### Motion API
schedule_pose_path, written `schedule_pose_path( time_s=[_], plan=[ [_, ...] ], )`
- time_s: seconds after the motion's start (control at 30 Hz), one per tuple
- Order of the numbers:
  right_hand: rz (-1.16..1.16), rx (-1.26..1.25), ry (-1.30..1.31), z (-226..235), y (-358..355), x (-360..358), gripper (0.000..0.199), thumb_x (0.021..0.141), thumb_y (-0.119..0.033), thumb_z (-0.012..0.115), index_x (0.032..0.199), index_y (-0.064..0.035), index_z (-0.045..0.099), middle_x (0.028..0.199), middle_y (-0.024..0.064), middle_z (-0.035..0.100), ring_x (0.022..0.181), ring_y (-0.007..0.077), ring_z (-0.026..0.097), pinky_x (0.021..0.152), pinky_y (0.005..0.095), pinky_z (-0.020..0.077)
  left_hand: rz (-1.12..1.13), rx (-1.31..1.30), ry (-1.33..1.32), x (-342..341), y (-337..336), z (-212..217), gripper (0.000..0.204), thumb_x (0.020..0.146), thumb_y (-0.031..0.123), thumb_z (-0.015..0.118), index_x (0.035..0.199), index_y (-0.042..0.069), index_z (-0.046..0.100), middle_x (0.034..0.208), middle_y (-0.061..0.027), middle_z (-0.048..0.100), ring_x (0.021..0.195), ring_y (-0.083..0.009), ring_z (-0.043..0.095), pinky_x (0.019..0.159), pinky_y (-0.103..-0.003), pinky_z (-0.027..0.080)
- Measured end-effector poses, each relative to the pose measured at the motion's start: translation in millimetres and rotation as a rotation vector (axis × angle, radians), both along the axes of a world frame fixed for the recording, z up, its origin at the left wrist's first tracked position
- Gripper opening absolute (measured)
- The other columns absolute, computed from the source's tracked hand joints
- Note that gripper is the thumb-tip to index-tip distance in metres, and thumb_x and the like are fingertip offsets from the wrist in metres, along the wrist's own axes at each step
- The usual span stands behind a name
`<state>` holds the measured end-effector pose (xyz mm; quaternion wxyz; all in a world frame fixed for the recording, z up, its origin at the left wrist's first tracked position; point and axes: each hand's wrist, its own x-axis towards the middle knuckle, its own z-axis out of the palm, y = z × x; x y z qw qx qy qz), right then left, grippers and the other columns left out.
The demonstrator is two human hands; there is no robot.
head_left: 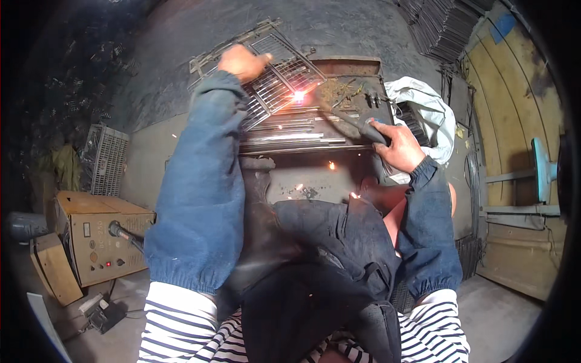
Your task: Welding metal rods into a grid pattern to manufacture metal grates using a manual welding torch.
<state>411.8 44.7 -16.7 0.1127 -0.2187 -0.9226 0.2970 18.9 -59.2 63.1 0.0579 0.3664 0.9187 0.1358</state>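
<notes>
My left hand is closed round the edge of a metal grate of thin parallel bars, its thumb out to the right. The grate lies tilted across the far left part of a low work table. In my right hand is a welding torch, its neck reaching left to the grate's near right corner. A bright pinkish-white arc burns there and hides the torch tip and the joint. Sparks fall between my legs. Several loose metal rods lie along the table's near side.
A metal tray with brown debris sits at the table's far right, beside a white sack. At left stands a welding machine with a cable, near a grey crate. Stacked grates are at far right; a yellow panel stands nearer.
</notes>
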Motion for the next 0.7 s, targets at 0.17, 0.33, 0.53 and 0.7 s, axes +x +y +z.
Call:
schedule_pose_path(
  time_s=[0.17,0.33,0.53,0.7],
  plan=[
    [-0.048,0.088,-0.050,-21.8,34.8,-8.4,0.051,0.085,-0.023,0.074,0.130,0.0008,0.063,0.103,0.0284,0.069,0.098,0.0437,0.067,0.089,0.0472,0.0525,0.286,0.277,0.193,-10.8,-90.6,-0.5,0.060,0.076,0.047,0.079,0.101,-0.007,0.074,0.102,-0.0282,0.072,0.098,-0.0413,0.072,0.088,-0.047,0.056],
    [-0.012,0.145,-0.079,-34.6,48.2,-33.6,0.048,0.084,-0.023,0.076,0.124,0.0016,0.066,0.103,0.0275,0.070,0.100,0.0432,0.067,0.090,0.0477,0.0522,0.519,0.586,-0.585,-43.5,-148.5,-52.5,0.058,0.080,0.025,0.088,0.103,-0.023,0.064,0.097,-0.0235,0.072,0.081,-0.0274,0.069,0.073,-0.044,0.056],
    [0.000,0.342,0.036,22.2,16.6,-79.9,0.040,0.083,-0.022,0.077,0.115,0.0007,0.069,0.104,0.0202,0.068,0.103,0.0382,0.062,0.093,0.0456,0.0508,0.410,1.043,-0.936,-32.6,-147.8,-73.4,0.033,0.090,0.010,0.076,0.103,-0.016,0.060,0.097,-0.0212,0.070,0.080,-0.0254,0.071,0.066,-0.038,0.058],
    [0.285,0.463,0.215,83.2,-19.5,-175.2,0.051,0.083,-0.023,0.077,0.126,0.0011,0.061,0.105,0.0189,0.065,0.101,0.0376,0.059,0.091,0.0450,0.0494,0.432,1.051,-0.996,-36.1,-154.3,-75.5,0.032,0.090,0.009,0.076,0.106,-0.014,0.062,0.099,-0.0192,0.071,0.080,-0.0252,0.070,0.066,-0.038,0.057]
  ],
)
